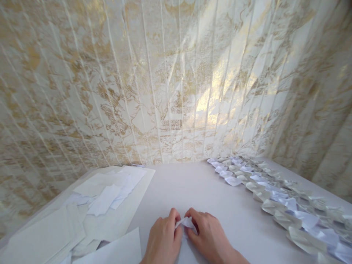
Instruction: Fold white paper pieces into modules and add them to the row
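Bare and close to the camera, the left hand (164, 236) and the right hand (209, 234) meet at the near edge of the table (176, 187), closed on a small folded piece of white paper (187, 222). Thumb and fingers pinch it from either side, which seems meant to keep both ends under control; the fingers hide much of its shape. It is held low over a bare stretch of tabletop, probably for room to work.

To the left, loose paper pieces (103, 200) overlap on a large off-white sheet (150, 175), with a white sheet (115, 251) just beside the left wrist, likely put there for easy reach. Along the right side, folded paper pieces (277, 207) stand in slanting rows, white and greyish, apparently lined up to keep them sorted and uncrushed. Patterned fabric (137, 91) hangs behind.
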Available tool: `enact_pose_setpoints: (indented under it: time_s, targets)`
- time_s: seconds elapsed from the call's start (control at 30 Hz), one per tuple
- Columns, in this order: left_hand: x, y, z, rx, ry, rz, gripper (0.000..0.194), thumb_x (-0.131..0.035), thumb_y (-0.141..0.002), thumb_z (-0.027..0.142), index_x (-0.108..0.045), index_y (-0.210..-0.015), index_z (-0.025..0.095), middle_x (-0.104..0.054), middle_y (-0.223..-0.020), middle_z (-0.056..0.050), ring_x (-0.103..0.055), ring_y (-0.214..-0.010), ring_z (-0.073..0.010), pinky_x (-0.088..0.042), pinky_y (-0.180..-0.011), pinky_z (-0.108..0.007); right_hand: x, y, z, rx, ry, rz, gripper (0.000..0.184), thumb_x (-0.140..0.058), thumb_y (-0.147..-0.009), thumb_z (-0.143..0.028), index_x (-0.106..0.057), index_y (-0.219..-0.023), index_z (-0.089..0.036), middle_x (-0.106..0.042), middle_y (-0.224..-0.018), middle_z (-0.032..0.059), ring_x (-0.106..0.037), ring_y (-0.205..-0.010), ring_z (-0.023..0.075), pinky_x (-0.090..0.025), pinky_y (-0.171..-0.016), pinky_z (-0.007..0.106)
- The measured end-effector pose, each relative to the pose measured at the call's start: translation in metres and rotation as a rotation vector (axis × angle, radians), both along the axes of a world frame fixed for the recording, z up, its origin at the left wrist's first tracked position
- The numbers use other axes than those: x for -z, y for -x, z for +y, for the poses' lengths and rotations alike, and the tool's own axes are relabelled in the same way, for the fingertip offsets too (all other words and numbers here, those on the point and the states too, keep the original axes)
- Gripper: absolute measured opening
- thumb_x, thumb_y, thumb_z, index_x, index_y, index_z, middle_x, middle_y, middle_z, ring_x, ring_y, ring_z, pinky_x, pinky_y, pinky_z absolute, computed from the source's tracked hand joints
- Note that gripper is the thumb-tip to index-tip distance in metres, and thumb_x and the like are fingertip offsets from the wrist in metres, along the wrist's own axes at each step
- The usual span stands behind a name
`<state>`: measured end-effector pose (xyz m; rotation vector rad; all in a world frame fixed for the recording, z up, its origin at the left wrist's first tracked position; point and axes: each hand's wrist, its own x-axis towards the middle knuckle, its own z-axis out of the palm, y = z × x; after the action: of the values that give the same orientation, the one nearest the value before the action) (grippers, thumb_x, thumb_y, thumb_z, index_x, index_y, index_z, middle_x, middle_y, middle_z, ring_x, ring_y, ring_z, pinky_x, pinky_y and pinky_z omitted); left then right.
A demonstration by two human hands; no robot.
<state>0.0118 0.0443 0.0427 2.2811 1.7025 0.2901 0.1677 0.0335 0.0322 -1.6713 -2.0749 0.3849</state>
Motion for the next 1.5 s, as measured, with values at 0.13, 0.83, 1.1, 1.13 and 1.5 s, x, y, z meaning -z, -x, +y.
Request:
enact_pose_setpoints:
  time_s: [0.13,0.83,1.1,1.13,1.5]
  targets:
    - [0.004,-0.001,-0.001,-0.029,0.065,-0.207,0.012,-0.046,-0.087,0.014,-0.050,-0.093,0.024,-0.069,-0.076,0.002,-0.067,-0.075,-0.0172,-0.041,-0.064,-0.022,-0.001,-0.002,0.001,0.006,0.020,0.062,0.016,-0.049,-0.084,-0.016,-0.063,-0.087,-0.023,-0.072,-0.079,0.0011,-0.065,-0.073,0.0188,-0.039,-0.069,0.025]
    - [-0.001,0.002,0.004,0.102,0.278,-0.538,0.014,-0.038,-0.087,0.017,-0.052,-0.085,0.022,-0.062,-0.058,0.005,-0.060,-0.061,-0.0142,-0.041,-0.061,-0.021,-0.021,-0.001,0.003,-0.043,0.179,0.293,0.038,-0.040,-0.077,-0.008,-0.076,-0.077,-0.021,-0.069,-0.061,-0.0002,-0.062,-0.059,0.0158,-0.040,-0.058,0.021]
    - [-0.009,0.004,0.002,0.048,0.052,-0.165,0.026,-0.039,-0.089,0.020,-0.062,-0.076,0.022,-0.071,-0.073,-0.003,-0.067,-0.073,-0.0214,-0.038,-0.063,-0.027,-0.011,-0.011,0.006,-0.051,0.080,0.081,0.048,-0.053,-0.076,-0.008,-0.057,-0.122,-0.019,-0.067,-0.078,0.0005,-0.062,-0.071,0.0186,-0.044,-0.069,0.026]
    - [-0.010,0.004,0.002,0.048,0.037,-0.142,0.027,-0.039,-0.089,0.020,-0.064,-0.078,0.022,-0.072,-0.076,-0.004,-0.068,-0.076,-0.0226,-0.038,-0.065,-0.028,-0.009,-0.011,0.006,-0.081,0.001,0.042,0.047,-0.056,-0.074,-0.006,-0.056,-0.119,-0.019,-0.067,-0.087,0.0028,-0.061,-0.079,0.0199,-0.044,-0.074,0.028]
    - [-0.007,0.000,0.000,0.026,0.026,-0.025,0.040,-0.030,-0.090,0.017,-0.060,-0.117,0.019,-0.077,-0.089,-0.009,-0.072,-0.085,-0.0268,-0.048,-0.072,-0.035,0.002,-0.005,0.006,-0.250,-0.336,-0.138,0.018,-0.071,-0.079,-0.007,-0.067,-0.080,-0.024,-0.061,-0.089,-0.0004,-0.049,-0.084,0.0190,-0.035,-0.075,0.031]
